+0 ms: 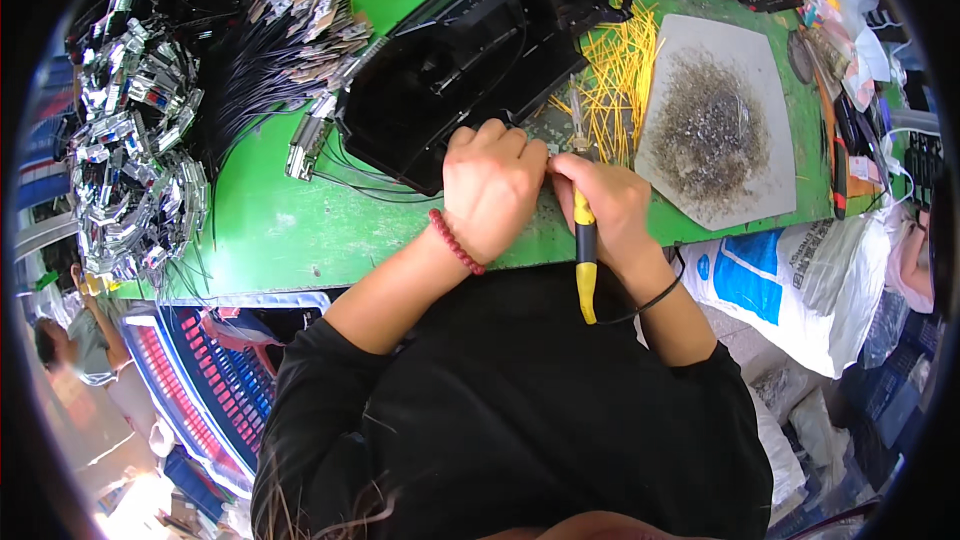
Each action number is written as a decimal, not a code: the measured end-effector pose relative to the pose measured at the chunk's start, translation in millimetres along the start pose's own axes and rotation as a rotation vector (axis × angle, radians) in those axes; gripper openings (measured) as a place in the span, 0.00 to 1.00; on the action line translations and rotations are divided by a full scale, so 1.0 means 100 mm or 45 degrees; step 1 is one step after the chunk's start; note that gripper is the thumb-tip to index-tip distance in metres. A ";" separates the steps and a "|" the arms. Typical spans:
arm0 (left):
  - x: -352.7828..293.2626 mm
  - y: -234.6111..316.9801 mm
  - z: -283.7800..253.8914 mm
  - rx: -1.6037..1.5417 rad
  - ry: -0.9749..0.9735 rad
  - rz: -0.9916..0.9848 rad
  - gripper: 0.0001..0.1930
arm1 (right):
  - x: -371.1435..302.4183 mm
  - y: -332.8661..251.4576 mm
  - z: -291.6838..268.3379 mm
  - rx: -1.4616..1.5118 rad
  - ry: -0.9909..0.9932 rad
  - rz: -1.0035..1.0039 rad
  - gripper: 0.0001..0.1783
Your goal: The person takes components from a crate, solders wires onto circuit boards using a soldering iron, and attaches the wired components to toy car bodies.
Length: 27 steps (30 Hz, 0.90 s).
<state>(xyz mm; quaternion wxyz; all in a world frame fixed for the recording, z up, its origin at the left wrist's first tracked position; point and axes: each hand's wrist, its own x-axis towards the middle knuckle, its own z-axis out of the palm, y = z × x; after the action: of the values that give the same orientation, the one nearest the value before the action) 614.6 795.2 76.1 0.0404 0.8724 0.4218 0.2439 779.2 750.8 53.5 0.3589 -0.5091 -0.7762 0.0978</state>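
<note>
In my right hand [610, 202] is a soldering iron [586, 245] with a yellow and black handle, its metal end pointing away from me. A cord runs from the handle's near end past my right wrist. My left hand [492, 180], a red bead bracelet at its wrist, is closed beside the near edge of a large black plastic housing [400, 105]. What its fingers pinch is hidden. The thumbs of both hands nearly meet. Thin black wires come out under the housing, and small metal connectors [303, 155] lie at its left end.
Left on the green table [270, 240] are a heap of shiny metal parts [140, 140] and a bundle of black-wired connectors [310, 20]. Thin yellow strips [620, 70] lie beyond my right hand, beside a grey slab [780, 180] bearing dark crumbs. Another person [95, 330] is at far left.
</note>
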 end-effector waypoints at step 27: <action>0.13 -0.08 -0.52 -0.330 -0.102 0.153 0.12 | 0.02 0.01 0.02 0.177 0.122 0.070 0.14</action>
<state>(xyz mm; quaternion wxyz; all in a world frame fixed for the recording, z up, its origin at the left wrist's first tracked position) 591.6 803.0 124.6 0.1549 0.8925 0.3317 0.2633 777.9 753.4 52.0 0.4271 -0.5082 -0.7353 0.1367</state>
